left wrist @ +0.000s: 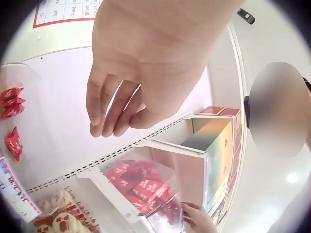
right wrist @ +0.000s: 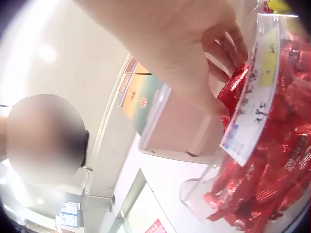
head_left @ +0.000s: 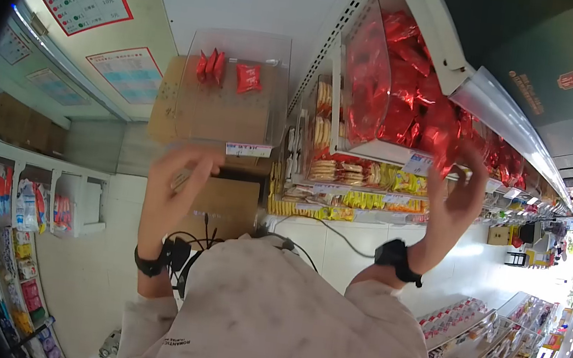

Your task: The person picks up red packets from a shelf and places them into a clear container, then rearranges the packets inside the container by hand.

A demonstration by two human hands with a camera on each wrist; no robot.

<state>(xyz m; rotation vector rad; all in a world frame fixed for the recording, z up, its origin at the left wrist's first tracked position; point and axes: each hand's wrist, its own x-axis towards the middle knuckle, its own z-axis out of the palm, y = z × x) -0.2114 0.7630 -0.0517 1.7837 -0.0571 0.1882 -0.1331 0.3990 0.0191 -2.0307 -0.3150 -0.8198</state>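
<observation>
My right hand point(head_left: 453, 204) is at the front edge of a clear bin heaped with red foil packets point(head_left: 404, 86). In the right wrist view, the fingers and thumb of that hand point(right wrist: 189, 58) pinch a red packet point(right wrist: 234, 91) beside the bin's price label point(right wrist: 255, 104). My left hand point(head_left: 172, 196) hangs in the air with loosely bent fingers and holds nothing, just below a clear tray point(head_left: 229, 117). On that tray lie several small red packets point(head_left: 248, 78), a few grouped at the left and one apart at the right.
Under the red bin, shelves hold round biscuits point(head_left: 334, 171) and yellow packets point(head_left: 370, 201). A cardboard box point(head_left: 229, 204) stands below the tray. Low shelves point(head_left: 90, 215) with bagged goods are at the left, and racks of goods point(head_left: 459, 321) at the lower right. A dark green box point(head_left: 567, 78) is upper right.
</observation>
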